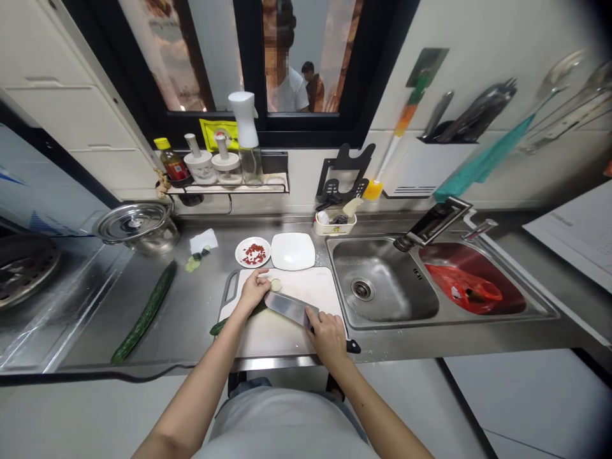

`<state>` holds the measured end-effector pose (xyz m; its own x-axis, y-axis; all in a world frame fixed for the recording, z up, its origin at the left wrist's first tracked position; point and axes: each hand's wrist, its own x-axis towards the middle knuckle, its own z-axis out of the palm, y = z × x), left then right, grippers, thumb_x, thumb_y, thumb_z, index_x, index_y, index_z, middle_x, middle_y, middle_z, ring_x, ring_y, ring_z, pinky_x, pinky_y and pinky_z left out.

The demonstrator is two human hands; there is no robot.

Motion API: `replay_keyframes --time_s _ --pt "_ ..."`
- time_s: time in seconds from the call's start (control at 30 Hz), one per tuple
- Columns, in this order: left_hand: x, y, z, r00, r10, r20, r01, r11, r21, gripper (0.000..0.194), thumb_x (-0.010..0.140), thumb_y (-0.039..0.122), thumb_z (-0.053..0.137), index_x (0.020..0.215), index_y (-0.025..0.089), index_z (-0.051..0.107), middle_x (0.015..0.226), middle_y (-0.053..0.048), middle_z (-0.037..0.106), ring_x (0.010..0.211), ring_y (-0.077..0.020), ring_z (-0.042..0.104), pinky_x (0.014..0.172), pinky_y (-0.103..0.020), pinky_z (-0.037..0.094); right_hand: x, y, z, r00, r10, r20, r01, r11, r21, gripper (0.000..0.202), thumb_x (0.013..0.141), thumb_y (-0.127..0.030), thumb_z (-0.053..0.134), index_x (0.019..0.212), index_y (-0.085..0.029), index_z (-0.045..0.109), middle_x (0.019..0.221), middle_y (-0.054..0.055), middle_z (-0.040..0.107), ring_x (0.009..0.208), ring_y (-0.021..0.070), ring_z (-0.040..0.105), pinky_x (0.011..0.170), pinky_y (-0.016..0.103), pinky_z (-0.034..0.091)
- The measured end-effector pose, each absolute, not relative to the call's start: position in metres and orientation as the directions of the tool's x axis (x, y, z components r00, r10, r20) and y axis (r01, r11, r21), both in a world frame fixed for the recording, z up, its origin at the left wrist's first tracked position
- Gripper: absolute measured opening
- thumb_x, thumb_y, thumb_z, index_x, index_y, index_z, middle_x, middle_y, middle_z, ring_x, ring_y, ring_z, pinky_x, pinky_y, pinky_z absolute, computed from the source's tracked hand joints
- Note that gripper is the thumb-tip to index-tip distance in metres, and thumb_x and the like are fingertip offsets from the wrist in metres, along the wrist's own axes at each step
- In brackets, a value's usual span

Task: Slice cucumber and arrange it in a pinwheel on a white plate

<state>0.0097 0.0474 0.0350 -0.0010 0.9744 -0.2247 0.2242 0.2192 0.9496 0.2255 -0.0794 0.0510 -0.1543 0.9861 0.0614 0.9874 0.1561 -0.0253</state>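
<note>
My right hand [329, 331] grips the handle of a kitchen knife [289, 308], its broad blade pointing left over the white cutting board [296, 341]. My left hand [255, 290] is over the board's upper left, fingers bent and apart. Right by its fingertips is a pale round cucumber slice [276, 285]; whether they touch it I cannot tell. A dark green cucumber [218, 327] lies on the board, partly hidden under my left wrist, its other end near the blade. Behind the board stand a small plate of red pieces [254, 253] and a white square plate [293, 250].
Another whole cucumber [146, 312] lies on the steel counter at left, near cucumber scraps [194, 262] and a lidded pot [138, 226]. The double sink [387, 280] is at right, a red bag [466, 290] in its far basin. A seasoning rack [229, 188] hangs below the window.
</note>
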Motion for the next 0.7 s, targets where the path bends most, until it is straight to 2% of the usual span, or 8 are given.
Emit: replay_keyframes --time_s 0.17,0.23,0.33,0.47,0.7 --pt "-0.024 0.068 0.010 -0.250 0.934 -0.254 0.471 0.346 0.811 0.046 0.066 0.016 0.061 0.113 0.018 0.061 0.066 0.003 0.064 0.054 -0.0106 0.055 0.055 -0.021 0.040 0.234 -0.082 0.051 -0.111 0.993 0.028 0.993 0.112 -0.038 0.040 0.086 -0.028 0.057 0.126 -0.024 0.058 0.086 0.005 0.065 0.080 0.0185 0.055 0.075 0.032 0.028" --pt "-0.037 0.075 0.001 -0.304 0.906 -0.295 0.509 0.417 0.753 0.046 0.067 0.017 0.062 0.113 0.018 0.060 0.068 0.001 0.066 0.054 -0.0119 0.057 0.056 -0.022 0.041 0.238 -0.082 0.050 -0.093 0.996 0.016 0.995 0.094 -0.043 0.039 0.086 -0.027 0.058 0.125 -0.025 0.059 0.086 0.005 0.065 0.081 0.0183 0.056 0.075 0.031 0.028" --pt "-0.049 0.085 -0.008 -0.377 0.882 -0.283 0.563 0.461 0.686 0.044 0.068 0.018 0.065 0.111 0.020 0.062 0.075 0.000 0.068 0.066 -0.0146 0.062 0.061 -0.023 0.043 0.240 -0.081 0.049 -0.078 0.997 0.007 0.996 0.078 -0.051 0.039 0.085 -0.026 0.058 0.124 -0.025 0.059 0.086 0.005 0.066 0.082 0.0182 0.057 0.075 0.030 0.028" --pt "-0.053 0.092 -0.011 -0.385 0.895 -0.224 0.645 0.435 0.629 0.039 0.070 0.018 0.064 0.108 0.022 0.063 0.087 -0.003 0.071 0.081 -0.0180 0.065 0.067 -0.024 0.044 0.240 -0.078 0.048 -0.062 0.998 0.020 0.996 0.063 -0.069 0.037 0.086 -0.026 0.056 0.123 -0.025 0.060 0.084 0.004 0.066 0.082 0.0179 0.058 0.075 0.030 0.029" --pt "-0.051 0.088 -0.004 -0.336 0.930 -0.151 0.786 0.365 0.500 0.038 0.076 0.015 0.056 0.112 0.026 0.062 0.099 -0.005 0.071 0.090 -0.0213 0.065 0.074 -0.027 0.044 0.240 -0.076 0.046 -0.053 0.998 0.028 0.994 0.055 -0.096 0.037 0.085 -0.028 0.057 0.121 -0.025 0.061 0.084 0.004 0.068 0.083 0.0181 0.059 0.076 0.030 0.030"
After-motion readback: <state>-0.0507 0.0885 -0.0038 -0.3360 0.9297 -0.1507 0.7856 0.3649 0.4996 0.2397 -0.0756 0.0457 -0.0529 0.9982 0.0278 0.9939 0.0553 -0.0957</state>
